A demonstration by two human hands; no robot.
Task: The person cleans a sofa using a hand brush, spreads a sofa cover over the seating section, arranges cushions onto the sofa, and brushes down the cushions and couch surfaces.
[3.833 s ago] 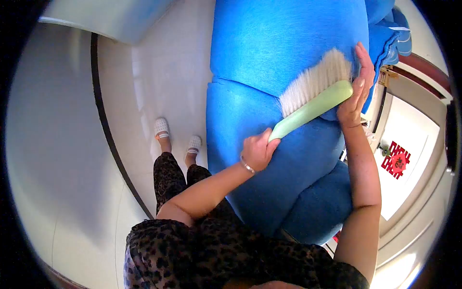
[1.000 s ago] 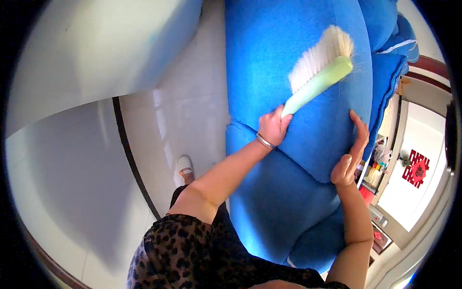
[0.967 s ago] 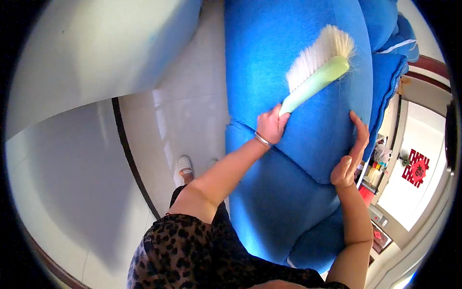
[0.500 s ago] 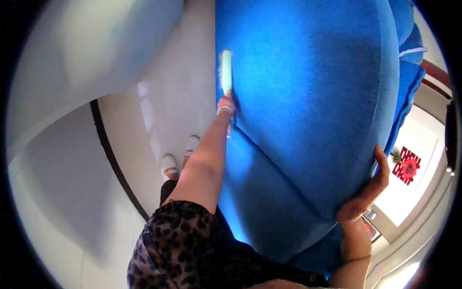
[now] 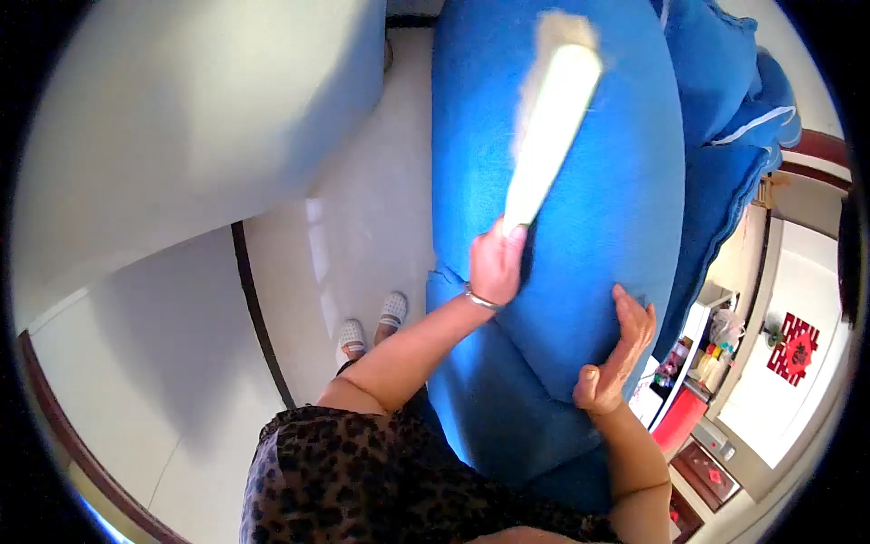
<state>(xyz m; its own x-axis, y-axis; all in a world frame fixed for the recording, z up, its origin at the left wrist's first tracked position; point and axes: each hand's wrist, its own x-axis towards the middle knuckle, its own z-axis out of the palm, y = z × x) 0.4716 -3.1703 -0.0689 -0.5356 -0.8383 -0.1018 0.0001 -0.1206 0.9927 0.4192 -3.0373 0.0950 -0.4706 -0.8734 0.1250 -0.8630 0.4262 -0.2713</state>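
Note:
My left hand, with a bracelet at the wrist, is closed round the handle end of a pale green brush. The brush points up and away over the blue sofa, its light bristles on the left side and blurred. Whether the bristles touch the fabric I cannot tell. Lower right, my right hand rests on the sofa near its right edge, fingers stretched out and nothing held.
Blue cushions lie at the upper right. A large pale rounded surface fills the upper left. My feet in white shoes stand on the light floor left of the sofa. Beyond it, a shelf holds small items.
The brush has moved from the sofa's left edge to over its middle, with my left hand still round it. My right hand appears further left, still on the sofa. The view has shifted.

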